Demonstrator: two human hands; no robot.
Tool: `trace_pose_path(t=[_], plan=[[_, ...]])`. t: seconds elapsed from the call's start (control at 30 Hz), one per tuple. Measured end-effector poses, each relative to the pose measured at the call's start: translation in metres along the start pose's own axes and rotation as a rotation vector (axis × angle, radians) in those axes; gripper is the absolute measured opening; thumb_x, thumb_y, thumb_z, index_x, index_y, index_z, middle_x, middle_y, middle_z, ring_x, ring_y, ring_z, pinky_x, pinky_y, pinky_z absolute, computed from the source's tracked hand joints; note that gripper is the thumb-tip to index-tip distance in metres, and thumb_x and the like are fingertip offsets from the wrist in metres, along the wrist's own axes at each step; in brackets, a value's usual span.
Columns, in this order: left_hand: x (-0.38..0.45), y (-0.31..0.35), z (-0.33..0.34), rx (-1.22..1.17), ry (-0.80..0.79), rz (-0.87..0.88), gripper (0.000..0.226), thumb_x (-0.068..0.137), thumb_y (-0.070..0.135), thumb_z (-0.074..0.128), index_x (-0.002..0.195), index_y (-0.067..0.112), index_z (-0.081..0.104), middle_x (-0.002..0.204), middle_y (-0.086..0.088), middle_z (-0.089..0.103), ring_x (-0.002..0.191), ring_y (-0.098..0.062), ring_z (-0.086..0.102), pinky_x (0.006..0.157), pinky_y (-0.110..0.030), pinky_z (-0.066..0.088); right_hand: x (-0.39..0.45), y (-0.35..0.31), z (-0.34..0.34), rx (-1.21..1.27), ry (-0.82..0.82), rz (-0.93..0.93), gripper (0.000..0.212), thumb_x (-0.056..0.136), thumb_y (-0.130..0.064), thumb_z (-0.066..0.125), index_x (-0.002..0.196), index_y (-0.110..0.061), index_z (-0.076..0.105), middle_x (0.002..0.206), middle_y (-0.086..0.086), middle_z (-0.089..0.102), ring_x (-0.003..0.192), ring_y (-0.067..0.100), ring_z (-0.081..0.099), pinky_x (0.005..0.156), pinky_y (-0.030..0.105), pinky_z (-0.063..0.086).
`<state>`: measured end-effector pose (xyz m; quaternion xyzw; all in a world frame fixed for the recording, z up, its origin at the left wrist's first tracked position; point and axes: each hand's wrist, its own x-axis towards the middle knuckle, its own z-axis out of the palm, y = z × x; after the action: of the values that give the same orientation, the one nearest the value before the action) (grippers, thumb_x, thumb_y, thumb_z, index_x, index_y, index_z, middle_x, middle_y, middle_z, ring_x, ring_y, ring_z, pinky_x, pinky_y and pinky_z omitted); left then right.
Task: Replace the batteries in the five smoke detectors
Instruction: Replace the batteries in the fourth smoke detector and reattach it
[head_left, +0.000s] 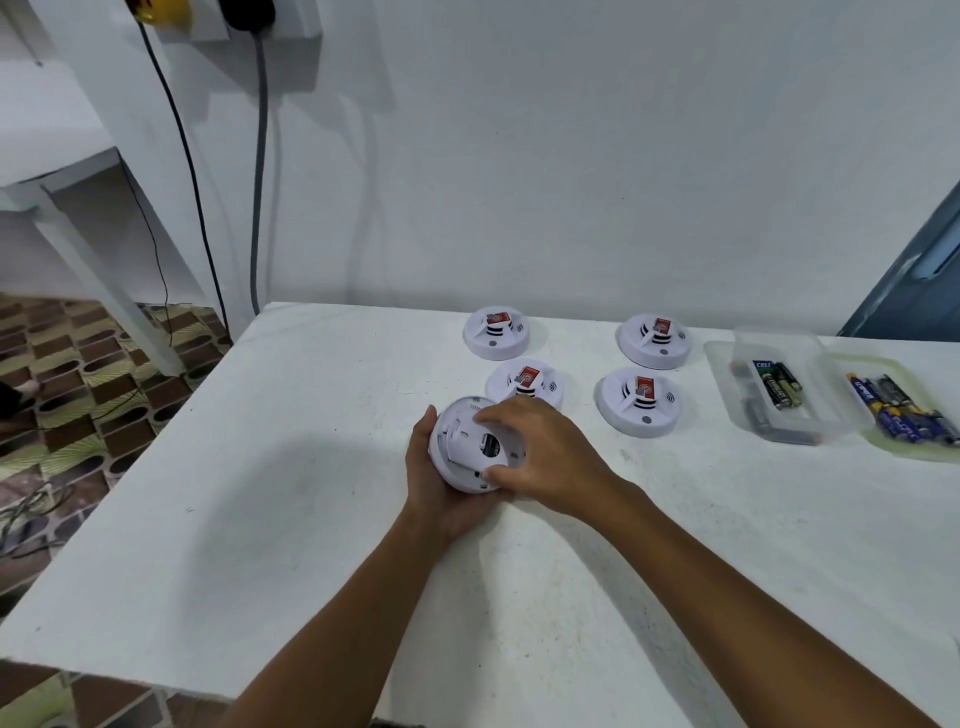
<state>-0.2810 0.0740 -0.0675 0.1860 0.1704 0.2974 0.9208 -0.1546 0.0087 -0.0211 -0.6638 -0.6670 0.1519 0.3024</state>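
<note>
A white round smoke detector (465, 441) is held back side up, tilted, just above the white table (260, 493). My left hand (436, 493) cups it from below and the left. My right hand (540, 452) grips its right rim, fingers curled over the back and thumb at the lower edge. A dark opening shows in the detector's back. Several other detectors lie face up with red labels: two at the back (496, 332) (655, 340) and two nearer (524, 387) (639, 400).
A clear plastic tray (769, 384) holding black batteries sits at the right, and beside it another tray (904, 410) with blue batteries. Cables hang down the wall at the left. The table's left edge drops to a patterned floor.
</note>
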Motion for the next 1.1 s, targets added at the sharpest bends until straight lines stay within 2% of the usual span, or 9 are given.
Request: trace_pose_path(t=[0.17,0.43,0.67,0.93,1.03,1.1], plan=[[0.0,0.002,0.001,-0.019,-0.011,-0.004,0.064,0.083,0.059,0.04,0.097,0.007,0.074,0.101,-0.015,0.069,0.09,-0.032,0.069,0.071,-0.045,0.057,0.002,-0.001,0.0,0.029,-0.007,0.002,0.061,0.071,-0.029,0.078,0.128,-0.024,0.056,0.124,-0.007,0.056,0.118,0.01,0.047,0.097,0.03,0.042],[0.002,0.002,-0.002,-0.004,0.011,0.019,0.058,0.082,0.059,0.043,0.096,0.011,0.074,0.101,-0.013,0.067,0.09,-0.03,0.067,0.075,-0.043,0.055,0.005,-0.004,0.006,0.071,0.04,0.0,0.063,0.069,-0.032,0.077,0.127,-0.022,0.056,0.122,-0.005,0.056,0.114,0.01,0.048,0.093,0.027,0.044],[0.004,0.003,-0.004,0.008,0.008,0.008,0.057,0.081,0.058,0.044,0.096,0.011,0.074,0.101,-0.014,0.067,0.09,-0.031,0.067,0.074,-0.044,0.053,0.009,-0.008,-0.002,0.039,-0.058,0.0,0.065,0.07,-0.029,0.078,0.13,-0.022,0.054,0.122,-0.005,0.054,0.114,0.011,0.047,0.093,0.029,0.043],[0.006,0.002,-0.002,-0.047,0.008,-0.055,0.056,0.079,0.056,0.055,0.108,0.011,0.071,0.119,-0.016,0.061,0.108,-0.034,0.061,0.099,-0.054,0.041,0.02,-0.009,-0.013,0.004,-0.19,0.039,0.073,0.07,-0.028,0.08,0.135,-0.021,0.048,0.126,-0.003,0.05,0.114,0.011,0.047,0.095,0.029,0.042],[0.005,0.003,-0.001,-0.057,0.039,-0.073,0.058,0.083,0.058,0.049,0.115,0.013,0.064,0.127,-0.016,0.056,0.121,-0.035,0.051,0.108,-0.056,0.031,0.023,-0.011,-0.017,-0.039,-0.223,0.027,0.074,0.069,-0.029,0.08,0.135,-0.02,0.048,0.124,-0.002,0.051,0.112,0.013,0.048,0.094,0.03,0.043],[0.005,0.004,0.002,-0.051,0.055,-0.077,0.058,0.084,0.059,0.047,0.119,0.014,0.06,0.128,-0.017,0.057,0.125,-0.036,0.048,0.107,-0.057,0.032,0.027,-0.012,-0.019,-0.064,-0.238,0.029,0.074,0.068,-0.029,0.081,0.134,-0.02,0.049,0.121,-0.003,0.051,0.109,0.012,0.049,0.092,0.028,0.043]])
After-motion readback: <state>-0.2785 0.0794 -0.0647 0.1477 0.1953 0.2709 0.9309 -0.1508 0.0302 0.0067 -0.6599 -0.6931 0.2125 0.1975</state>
